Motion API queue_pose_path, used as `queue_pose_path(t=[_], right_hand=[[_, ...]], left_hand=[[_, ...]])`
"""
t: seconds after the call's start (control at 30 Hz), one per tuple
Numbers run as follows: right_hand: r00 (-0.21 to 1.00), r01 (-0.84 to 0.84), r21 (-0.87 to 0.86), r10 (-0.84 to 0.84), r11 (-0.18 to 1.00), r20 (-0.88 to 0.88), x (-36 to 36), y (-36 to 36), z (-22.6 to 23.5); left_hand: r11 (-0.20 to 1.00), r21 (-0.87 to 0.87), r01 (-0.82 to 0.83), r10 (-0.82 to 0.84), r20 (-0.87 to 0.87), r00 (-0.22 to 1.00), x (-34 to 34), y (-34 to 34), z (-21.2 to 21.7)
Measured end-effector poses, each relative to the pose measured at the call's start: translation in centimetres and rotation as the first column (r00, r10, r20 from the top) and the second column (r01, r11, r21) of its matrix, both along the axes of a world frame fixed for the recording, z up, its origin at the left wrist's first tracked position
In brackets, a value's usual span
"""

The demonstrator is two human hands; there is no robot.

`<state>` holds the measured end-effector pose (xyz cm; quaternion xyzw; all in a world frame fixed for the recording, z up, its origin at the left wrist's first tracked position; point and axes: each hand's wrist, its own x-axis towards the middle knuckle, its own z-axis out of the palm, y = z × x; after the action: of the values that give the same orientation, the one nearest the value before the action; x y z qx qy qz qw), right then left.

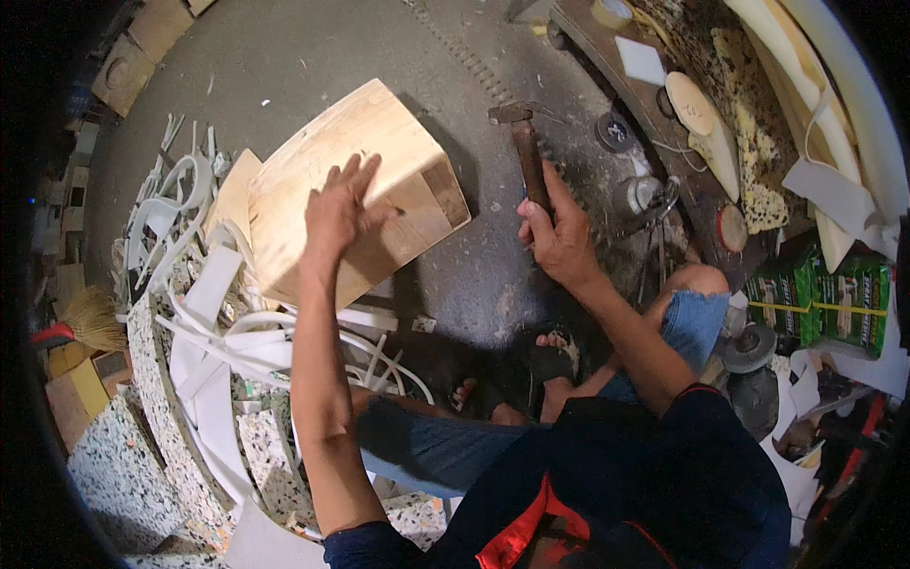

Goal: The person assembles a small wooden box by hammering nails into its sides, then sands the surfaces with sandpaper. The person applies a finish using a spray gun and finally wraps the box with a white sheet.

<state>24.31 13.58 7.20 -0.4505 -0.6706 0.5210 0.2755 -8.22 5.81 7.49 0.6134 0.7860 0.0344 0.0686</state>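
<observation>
Left hand (334, 216) on pale wooden box (391, 137), left of frame centre; right hand (561, 237) gripping hammer (530, 166), right of centre.
Box's long axis slants lower left to upper right, darker patch at its right end; left fingers spread over its top. Hammer runs near-vertical in frame, head toward top, right fingers wrapped around handle. Grey scuffed floor (284, 57); broom (93, 322) far left, speckled foam slabs (128, 465) lower left, white scraps (210, 289) beside box, cluttered bench (590, 33) upper right.
</observation>
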Motion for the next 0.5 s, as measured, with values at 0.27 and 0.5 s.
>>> queue_pose_path(t=[0.27, 0.5], right_hand=[[0.992, -0.106, 0.469, 0.127, 0.877, -0.014, -6.4, 2.9, 2.6], [0.991, 0.059, 0.417, -0.004, 0.907, -0.131, -8.6, 5.9, 4.1]], left_hand=[[0.984, 0.064, -0.168, 0.168, 0.016, 0.986, -4.6, 4.1, 5.1], [0.987, 0.053, -0.149, 0.15, -0.009, 0.989, -3.9, 3.8, 5.3]])
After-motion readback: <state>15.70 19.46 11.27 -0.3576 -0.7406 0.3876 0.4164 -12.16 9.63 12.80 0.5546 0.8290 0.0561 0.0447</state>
